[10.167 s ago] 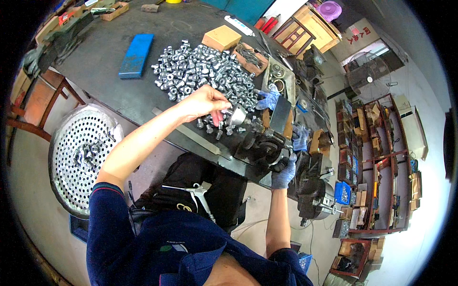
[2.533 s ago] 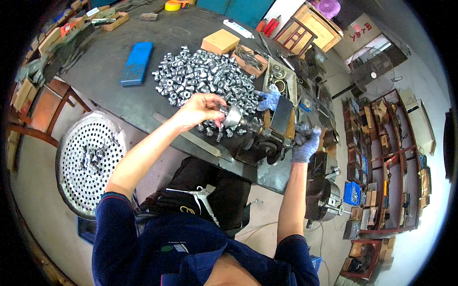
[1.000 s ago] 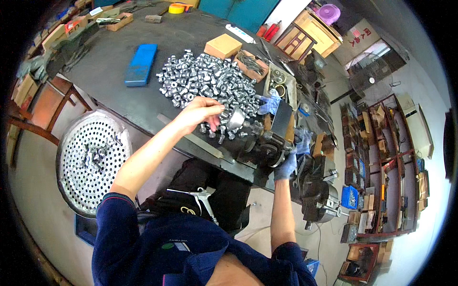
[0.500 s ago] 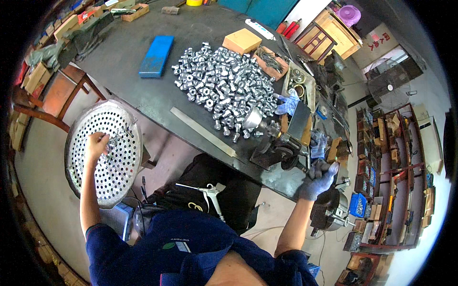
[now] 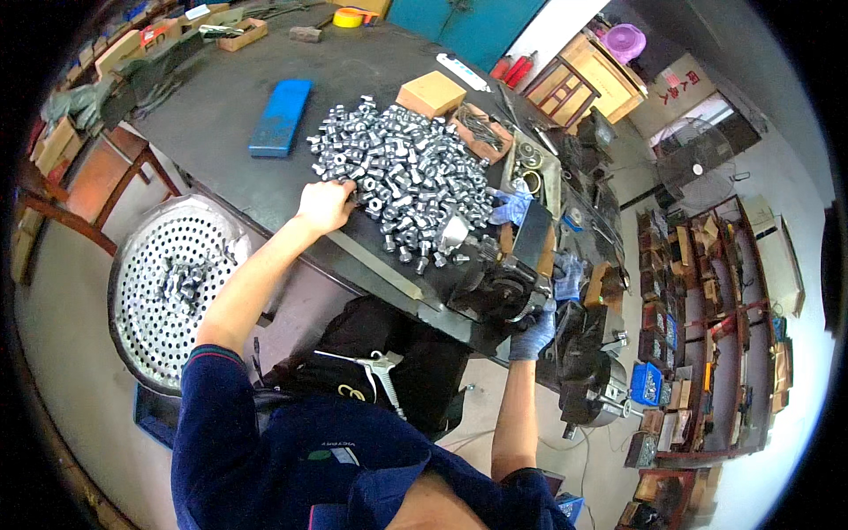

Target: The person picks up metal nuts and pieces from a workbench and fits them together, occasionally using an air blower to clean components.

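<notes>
Workshop setting: we stand at a dark metal workbench [image 5: 221, 115] with cluttered shelves [image 5: 707, 353] off to the right and a pedestal fan [image 5: 693, 168] beyond the bench.

Left hand [image 5: 324, 205]: bare, resting at the near left edge of the pile of metal fittings [image 5: 402, 181], knuckles up, fingers curled down among the pieces. We cannot tell whether a fitting is actually clasped; the fingertips are hidden against the pile. The pile itself lies just beyond and to the right of this hand, spread over the middle of the bench, with a few loose pieces trailing toward the bench's near edge.

Right hand [image 5: 533, 334]: in a blue glove, closed around a part of the dark machine [image 5: 503, 287] mounted at the bench's near right corner. Which part it grips we cannot make out.

Outward from the left hand: a flat blue box [image 5: 280, 117] lies beyond it and to its left, well apart. A cardboard box [image 5: 430, 93] sits at the far edge of the pile. A perforated round tray [image 5: 177, 278] stands below the bench level, to the left of our forearm, holding a small cluster of the same fittings.

Outward from the right hand: a spare blue glove [image 5: 511, 208] lies beyond the machine, and a black vise [image 5: 587, 362] stands just right of the gloved hand.
</notes>
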`<state>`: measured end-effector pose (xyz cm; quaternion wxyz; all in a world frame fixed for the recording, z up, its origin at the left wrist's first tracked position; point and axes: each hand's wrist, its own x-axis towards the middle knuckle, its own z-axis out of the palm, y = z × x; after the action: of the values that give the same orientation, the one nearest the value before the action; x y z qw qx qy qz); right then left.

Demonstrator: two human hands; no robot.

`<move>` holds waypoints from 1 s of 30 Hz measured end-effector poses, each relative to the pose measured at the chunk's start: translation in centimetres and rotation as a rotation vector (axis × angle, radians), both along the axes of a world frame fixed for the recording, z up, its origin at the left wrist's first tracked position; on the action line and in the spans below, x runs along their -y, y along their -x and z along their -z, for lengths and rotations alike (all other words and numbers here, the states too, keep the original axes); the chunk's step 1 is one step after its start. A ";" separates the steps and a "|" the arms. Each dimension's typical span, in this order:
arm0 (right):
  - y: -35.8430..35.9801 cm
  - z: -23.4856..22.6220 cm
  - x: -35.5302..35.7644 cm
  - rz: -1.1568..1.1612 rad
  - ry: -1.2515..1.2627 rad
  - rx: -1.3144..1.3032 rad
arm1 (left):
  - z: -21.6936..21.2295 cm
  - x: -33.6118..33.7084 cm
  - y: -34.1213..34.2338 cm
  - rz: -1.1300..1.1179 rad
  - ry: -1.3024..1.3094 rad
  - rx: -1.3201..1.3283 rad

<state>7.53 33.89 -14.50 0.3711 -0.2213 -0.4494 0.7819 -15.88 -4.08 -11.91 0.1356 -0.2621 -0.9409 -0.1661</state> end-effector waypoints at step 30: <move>-1.2 -0.8 0.7 0.051 0.023 0.066 | -6.9 -7.0 -3.5 0.632 -1.082 1.118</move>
<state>8.76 33.23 -13.74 0.3733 -0.2628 -0.4465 0.7695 -12.34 2.88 -5.00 -0.2964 -0.2911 -0.5426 -0.7301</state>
